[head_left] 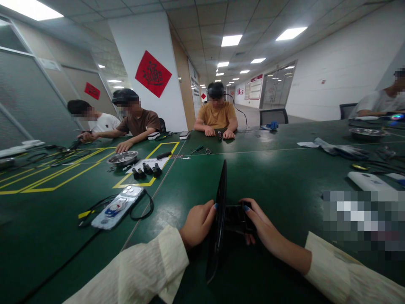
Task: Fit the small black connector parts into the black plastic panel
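**Held items**
- black panel [220,198]: thin and dark, stood on its edge and seen edge-on. It rests on the green counter [278,177] at the near middle, between the two hands
- small black block [236,218]: low against the panel's right face. Whether it is joined to the panel cannot be told

**Hands**
- left hand [198,223]: cream sleeve, fingers curled closed against the panel's left face, thumb tip on its edge, gripping the panel
- right hand [262,228]: cream sleeve, closed around the small black block, thumb on top and fingers beneath

**Counter, left of the hands**
- phone [117,207]: in a cartoon case, lying flat, near the left hand
- black cable [144,209]: looped just beside the phone
- metal bowl [123,158]: farther off, at the yellow tape outline [152,182]
- small black parts [147,169]: in a row just beside the bowl

**Counter, right side**
- metal dish [367,133]: well apart from the hands
- white device [368,180]: nearer than the dish, lying flat

**Far side**
- Three seated people. The one in the mustard shirt [217,115] has both hands on the counter
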